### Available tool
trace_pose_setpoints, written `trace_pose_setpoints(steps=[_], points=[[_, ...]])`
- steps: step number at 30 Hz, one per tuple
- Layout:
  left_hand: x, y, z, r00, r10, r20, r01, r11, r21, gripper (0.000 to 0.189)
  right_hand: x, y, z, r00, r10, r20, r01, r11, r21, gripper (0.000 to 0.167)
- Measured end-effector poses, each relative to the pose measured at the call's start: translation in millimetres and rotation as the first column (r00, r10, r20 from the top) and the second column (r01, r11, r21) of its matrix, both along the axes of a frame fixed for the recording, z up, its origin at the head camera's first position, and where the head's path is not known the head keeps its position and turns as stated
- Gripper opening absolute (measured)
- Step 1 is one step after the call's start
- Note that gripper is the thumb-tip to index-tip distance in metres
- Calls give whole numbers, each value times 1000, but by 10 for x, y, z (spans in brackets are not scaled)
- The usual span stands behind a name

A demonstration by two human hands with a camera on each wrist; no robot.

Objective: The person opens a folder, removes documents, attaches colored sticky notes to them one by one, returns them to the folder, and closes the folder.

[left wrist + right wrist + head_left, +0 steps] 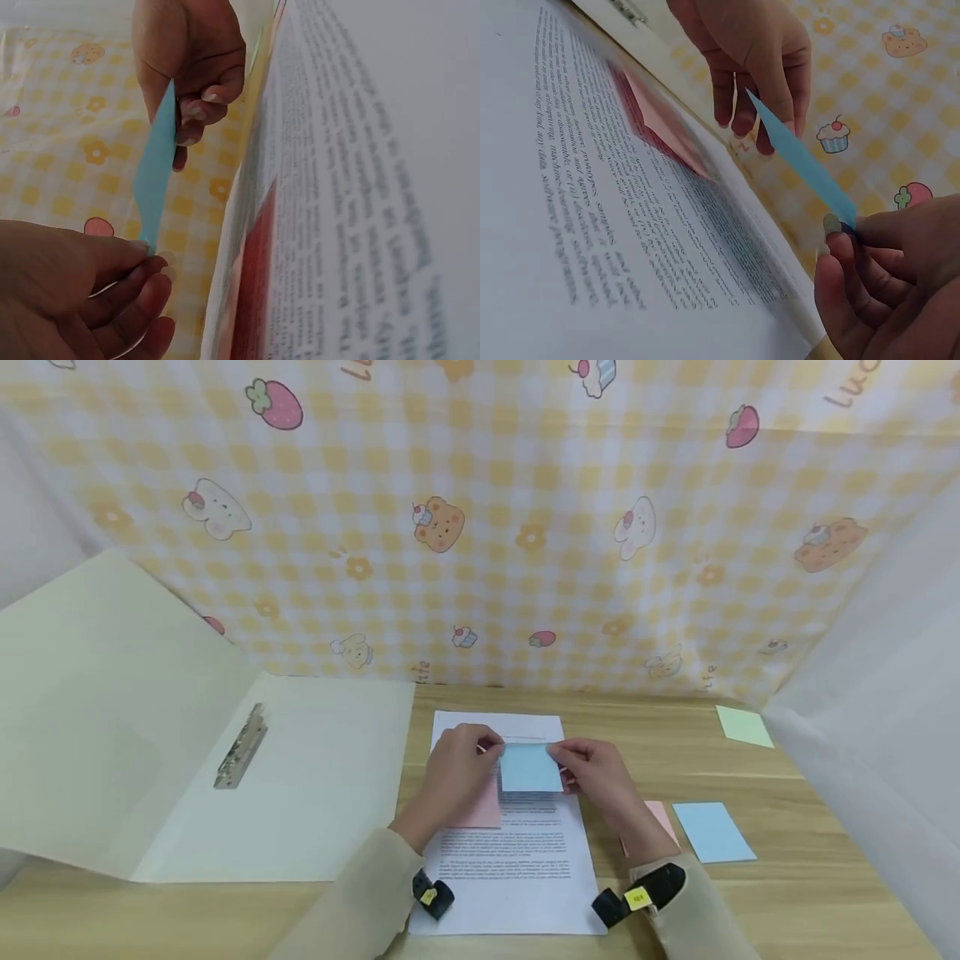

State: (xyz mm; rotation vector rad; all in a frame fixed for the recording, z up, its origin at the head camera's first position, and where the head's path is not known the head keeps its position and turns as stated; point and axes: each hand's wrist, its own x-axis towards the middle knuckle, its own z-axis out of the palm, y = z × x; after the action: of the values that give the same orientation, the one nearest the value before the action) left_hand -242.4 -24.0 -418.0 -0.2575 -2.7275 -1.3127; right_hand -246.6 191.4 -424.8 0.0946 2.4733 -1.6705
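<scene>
A light blue sticky note is held up just above a printed sheet. My left hand pinches its upper left corner between thumb and finger, and my right hand pinches the upper right one. Seen from the left wrist, the blue note stands edge-on between both hands, apart from the page. On the sheet lies a pink sticky note, partly covered by my left hand in the head view; its near end lifts slightly off the paper.
An opened white folder with a metal clip lies to the left. On the wooden table at right are blue sticky notes, pink ones partly behind my right forearm, and green ones farther back. A checkered cloth hangs behind.
</scene>
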Motion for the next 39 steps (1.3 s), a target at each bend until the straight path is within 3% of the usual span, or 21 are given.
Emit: trace_pose_setpoints(steps=[8, 22, 31, 39], points=[[-183, -87, -23, 996, 63, 70, -62, 998, -22, 10, -210, -227, -27, 998, -30, -54, 38, 986, 165, 24], [-263, -33, -189, 991, 51, 120, -49, 999, -15, 10, -230, -239, -255, 983, -99, -157, 134, 963, 235, 24], [-312, 26, -337, 994, 102, 33, -98, 989, -107, 8, -191, -277, -277, 971, -116, -208, 166, 956, 243, 25], [-308, 61, -396, 991, 132, -25, -135, 976, -173, 9, -205, -288, -323, 960, -94, -263, 169, 944, 283, 30]])
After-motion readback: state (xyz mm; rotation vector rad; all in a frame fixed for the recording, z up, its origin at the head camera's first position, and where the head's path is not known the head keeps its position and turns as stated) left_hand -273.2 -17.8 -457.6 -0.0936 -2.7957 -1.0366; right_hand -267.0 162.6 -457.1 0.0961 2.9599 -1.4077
